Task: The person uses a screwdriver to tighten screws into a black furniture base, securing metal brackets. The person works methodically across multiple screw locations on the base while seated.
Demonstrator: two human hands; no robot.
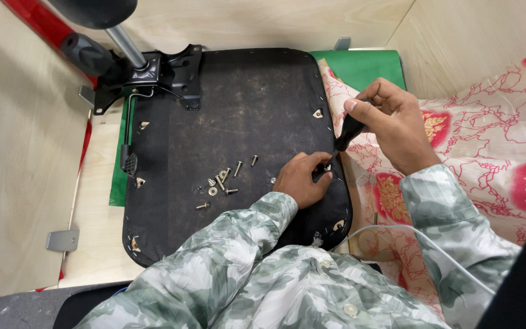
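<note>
Nearest the person, the left hand (302,178) rests on the upturned black seat base (226,122), its grip pinched on a small fastener (327,167) at the right edge. The right hand (394,125), just beyond, has its grip wrapped tight round the black handle of a screwdriver (347,134), tip angled down onto that fastener. Loose screws and washers (221,180) lie scattered left of the left hand. Farther off, the black metal tilt mechanism (156,76) sits bolted at the base's far corner, over a green sheet (366,66) on the pale wooden worktop (19,152).
</note>
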